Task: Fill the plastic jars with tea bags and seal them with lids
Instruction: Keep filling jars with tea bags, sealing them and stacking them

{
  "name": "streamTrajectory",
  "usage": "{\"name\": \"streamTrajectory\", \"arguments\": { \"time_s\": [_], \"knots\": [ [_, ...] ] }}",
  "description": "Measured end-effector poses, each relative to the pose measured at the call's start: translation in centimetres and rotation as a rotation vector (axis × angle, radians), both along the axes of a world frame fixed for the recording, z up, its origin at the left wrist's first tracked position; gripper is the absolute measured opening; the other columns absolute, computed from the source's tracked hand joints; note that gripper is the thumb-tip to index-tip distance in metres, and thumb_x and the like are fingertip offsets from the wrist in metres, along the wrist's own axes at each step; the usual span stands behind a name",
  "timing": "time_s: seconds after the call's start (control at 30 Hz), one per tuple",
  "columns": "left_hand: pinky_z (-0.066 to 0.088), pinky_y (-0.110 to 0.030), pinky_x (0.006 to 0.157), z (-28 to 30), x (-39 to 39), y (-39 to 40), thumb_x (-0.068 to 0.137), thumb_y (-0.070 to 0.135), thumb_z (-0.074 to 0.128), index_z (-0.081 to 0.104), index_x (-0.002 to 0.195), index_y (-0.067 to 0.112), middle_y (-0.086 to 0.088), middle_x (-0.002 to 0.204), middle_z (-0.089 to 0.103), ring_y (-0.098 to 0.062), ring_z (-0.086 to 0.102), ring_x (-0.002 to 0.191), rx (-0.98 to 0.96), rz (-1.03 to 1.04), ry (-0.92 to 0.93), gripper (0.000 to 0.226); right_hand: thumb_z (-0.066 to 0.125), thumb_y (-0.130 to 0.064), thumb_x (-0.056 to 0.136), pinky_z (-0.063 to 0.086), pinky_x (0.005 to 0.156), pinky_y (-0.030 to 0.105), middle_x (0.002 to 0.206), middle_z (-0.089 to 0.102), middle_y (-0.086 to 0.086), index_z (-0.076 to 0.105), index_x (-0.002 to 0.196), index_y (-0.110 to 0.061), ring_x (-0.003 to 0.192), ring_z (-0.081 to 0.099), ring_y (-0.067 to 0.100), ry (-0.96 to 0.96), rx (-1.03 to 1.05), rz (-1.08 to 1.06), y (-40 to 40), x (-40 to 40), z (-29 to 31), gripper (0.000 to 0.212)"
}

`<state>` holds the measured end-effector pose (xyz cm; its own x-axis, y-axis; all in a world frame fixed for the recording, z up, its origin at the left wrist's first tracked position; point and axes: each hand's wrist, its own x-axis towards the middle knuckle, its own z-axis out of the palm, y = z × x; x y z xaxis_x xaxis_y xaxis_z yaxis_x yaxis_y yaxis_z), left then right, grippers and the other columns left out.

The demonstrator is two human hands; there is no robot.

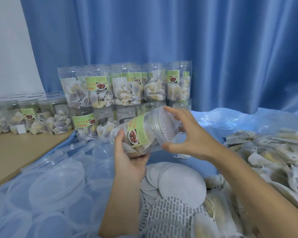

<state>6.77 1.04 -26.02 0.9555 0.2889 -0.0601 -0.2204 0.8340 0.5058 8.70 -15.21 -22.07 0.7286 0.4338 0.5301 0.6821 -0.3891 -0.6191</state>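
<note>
My left hand [127, 155] grips a clear plastic jar [144, 133] from below, tilted on its side with its mouth toward the right. The jar has a green label and holds tea bags. A round printed seal liner [167, 126] covers the jar's mouth. My right hand [187, 134] holds the mouth end, fingers over the top rim and thumb under the bottom rim. Clear plastic lids [58, 182] lie heaped at lower left. Loose tea bags [268, 155] are piled on the right.
Filled, labelled jars [127, 86] stand stacked in two tiers against the blue curtain, with more lidded jars [29, 114] on the wooden table at left. White round seal liners [177, 182] lie in front of me on the blue sheet.
</note>
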Motion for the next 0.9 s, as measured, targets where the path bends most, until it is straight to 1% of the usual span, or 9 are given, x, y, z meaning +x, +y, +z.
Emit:
{"name": "streamTrajectory", "arguments": {
  "time_s": [0.1,0.2,0.23,0.3,0.4,0.53,0.67,0.77,0.9],
  "knots": [
    [0.055,-0.040,0.083,-0.2,0.0,0.1,0.078,0.040,0.068,0.067,0.102,0.019,-0.003,0.089,0.074,-0.018,0.071,0.083,-0.026,0.033,0.014,0.031,0.069,-0.064,0.051,0.047,0.093,0.031,0.125,0.048,-0.010,0.029,0.137,-0.047,0.107,0.054,0.005,0.023,0.015,-0.117,0.2,0.2,-0.2,0.096],
    [0.055,-0.038,0.083,-0.2,-0.1,0.0,0.076,0.039,0.069,0.066,0.104,0.020,-0.002,0.082,0.075,-0.017,0.071,0.081,-0.003,0.035,0.008,0.034,0.051,-0.092,0.045,0.055,0.064,0.023,0.105,0.060,-0.010,0.032,0.134,-0.048,0.067,0.066,0.002,0.244,0.082,-0.204,0.2,0.0,0.0,0.102],
    [0.054,-0.039,0.085,-0.1,-0.1,0.0,0.076,0.038,0.070,0.066,0.104,0.019,-0.002,0.082,0.076,-0.017,0.072,0.080,0.005,0.029,0.005,0.035,0.045,-0.095,0.044,0.056,0.064,0.026,0.107,0.061,-0.007,0.031,0.136,-0.046,0.067,0.067,0.003,0.294,0.058,-0.215,0.0,-0.1,0.3,0.106],
    [0.053,-0.040,0.088,-0.1,-0.1,0.1,0.076,0.037,0.071,0.066,0.108,0.018,-0.003,0.087,0.075,-0.018,0.071,0.083,-0.003,0.030,0.013,0.038,0.046,-0.095,0.044,0.049,0.092,0.032,0.136,0.049,-0.008,0.017,0.140,-0.054,0.106,0.061,0.005,0.271,-0.015,-0.178,-0.6,0.1,0.6,0.109],
    [0.051,-0.042,0.090,0.1,0.0,0.2,0.075,0.039,0.070,0.064,0.114,0.019,-0.005,0.099,0.072,-0.021,0.066,0.095,-0.023,0.042,0.048,0.044,0.079,-0.066,0.048,0.033,0.109,0.040,0.152,0.013,-0.022,0.007,0.131,-0.071,0.139,0.026,0.009,0.144,-0.119,0.071,-1.0,-0.5,1.5,0.110],
    [0.052,-0.043,0.087,-0.2,0.0,0.1,0.074,0.040,0.070,0.065,0.114,0.018,-0.007,0.100,0.071,-0.023,0.065,0.096,-0.019,0.013,0.055,0.045,0.083,-0.028,0.060,0.044,0.101,0.037,0.141,0.029,-0.014,0.027,0.128,-0.066,0.122,0.041,0.002,-0.040,-0.215,0.042,-0.8,-0.7,1.5,0.096],
    [0.053,-0.044,0.090,0.2,0.1,-0.1,0.060,0.033,0.077,0.067,0.101,0.014,-0.008,0.087,0.075,-0.021,0.072,0.086,-0.004,0.023,-0.003,0.046,0.078,-0.050,0.057,0.045,0.078,0.023,0.110,0.049,-0.011,0.033,0.116,-0.068,0.089,0.054,0.003,-0.051,-0.094,-0.110,-0.9,-0.4,1.1,0.076],
    [0.055,-0.042,0.084,0.3,0.2,-0.2,0.057,0.032,0.076,0.067,0.093,0.012,-0.008,0.084,0.075,-0.020,0.073,0.078,0.061,0.027,-0.005,0.042,0.071,-0.064,0.058,0.047,0.085,0.029,0.100,0.051,-0.021,0.039,0.113,-0.062,0.086,0.064,0.016,0.074,0.042,-0.154,-0.6,-0.1,0.0,0.064],
    [0.053,-0.043,0.088,0.3,0.1,-0.6,0.059,0.039,0.075,0.067,0.105,0.014,-0.009,0.094,0.075,-0.022,0.072,0.087,0.038,0.037,-0.004,0.053,0.073,-0.074,0.049,0.046,0.075,0.012,0.113,0.052,-0.019,0.032,0.134,-0.048,0.098,0.061,0.009,0.186,0.191,-0.113,-0.3,0.2,0.2,0.098]
  ]
}}
